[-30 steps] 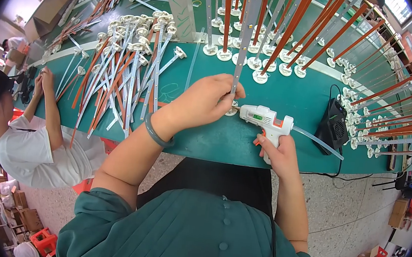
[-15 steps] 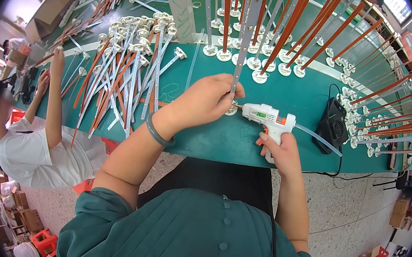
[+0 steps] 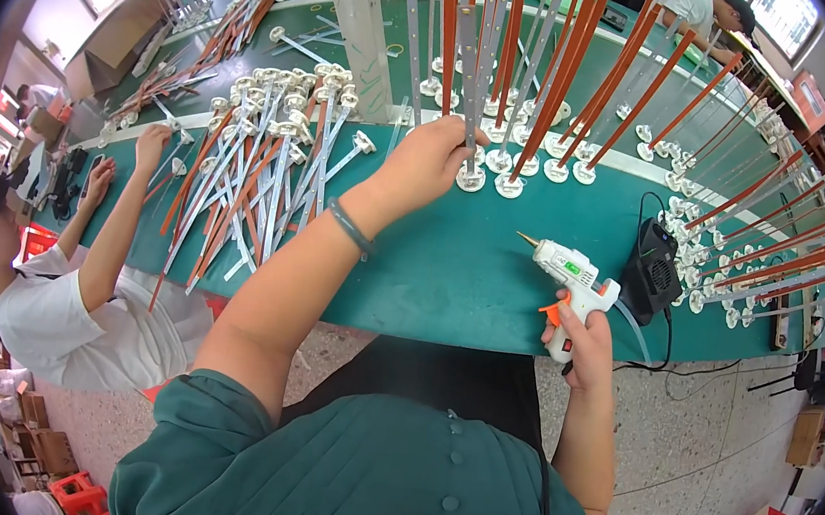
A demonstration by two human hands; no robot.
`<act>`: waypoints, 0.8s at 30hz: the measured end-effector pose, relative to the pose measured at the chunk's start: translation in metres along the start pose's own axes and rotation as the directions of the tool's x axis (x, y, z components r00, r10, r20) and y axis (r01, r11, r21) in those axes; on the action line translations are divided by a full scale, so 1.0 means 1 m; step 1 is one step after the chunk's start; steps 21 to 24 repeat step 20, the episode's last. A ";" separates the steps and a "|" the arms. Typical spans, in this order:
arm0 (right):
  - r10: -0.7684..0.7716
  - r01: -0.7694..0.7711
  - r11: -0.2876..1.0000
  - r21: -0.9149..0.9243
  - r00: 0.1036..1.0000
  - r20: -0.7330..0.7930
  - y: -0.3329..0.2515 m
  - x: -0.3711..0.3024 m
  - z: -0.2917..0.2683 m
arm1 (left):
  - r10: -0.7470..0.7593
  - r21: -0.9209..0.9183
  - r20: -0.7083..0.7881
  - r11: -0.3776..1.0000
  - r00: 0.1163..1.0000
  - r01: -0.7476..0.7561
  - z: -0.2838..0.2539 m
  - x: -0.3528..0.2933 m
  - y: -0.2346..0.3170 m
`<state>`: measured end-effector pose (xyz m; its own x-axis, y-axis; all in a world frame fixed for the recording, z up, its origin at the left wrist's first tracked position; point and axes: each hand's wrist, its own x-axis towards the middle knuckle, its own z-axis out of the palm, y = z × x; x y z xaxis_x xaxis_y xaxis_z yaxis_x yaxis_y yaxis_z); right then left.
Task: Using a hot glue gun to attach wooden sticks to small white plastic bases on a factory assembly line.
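My left hand (image 3: 426, 163) reaches forward, its fingers closed round the lower part of a grey LED strip (image 3: 466, 62). The strip stands upright on a round white base (image 3: 470, 178), at the near side of a cluster of similar standing strips (image 3: 554, 91). My right hand (image 3: 581, 341) grips a white hot glue gun (image 3: 569, 267) with an orange trigger. The gun's brass nozzle points to the upper left, apart from the strip and above the green tabletop (image 3: 431, 270). A clear glue stick trails from its back end.
Loose strips with white bases lie piled (image 3: 267, 162) to the left. A white post (image 3: 355, 35) rises behind them. A black box-shaped device (image 3: 652, 273) with a cable stands right of the gun. A person in a white shirt (image 3: 85, 314) works at far left.
My left hand has moved forward with the LED strip, bringing its base to the standing cluster. The glue gun has drawn back to the right, its nozzle now away from the base.
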<state>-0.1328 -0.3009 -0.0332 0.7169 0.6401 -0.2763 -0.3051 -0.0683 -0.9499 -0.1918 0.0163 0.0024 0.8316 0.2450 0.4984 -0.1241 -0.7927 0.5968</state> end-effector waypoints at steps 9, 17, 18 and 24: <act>0.047 -0.047 0.998 0.051 0.999 0.005 0.001 0.003 -0.001 | -0.139 -0.091 -0.030 0.987 0.990 0.136 -0.003 0.005 0.000; 0.050 -0.050 0.999 0.018 0.999 -0.002 -0.003 0.003 0.002 | -0.242 -0.031 -0.124 0.970 0.962 0.240 0.001 -0.011 0.013; 0.041 -0.041 0.999 0.016 0.999 -0.002 -0.003 0.003 0.002 | -0.240 -0.034 -0.127 0.971 0.963 0.237 0.000 -0.008 0.011; 0.029 -0.029 0.999 0.040 1.000 0.004 -0.001 0.002 0.002 | -0.207 0.095 -0.033 0.973 0.978 0.209 -0.004 -0.002 0.012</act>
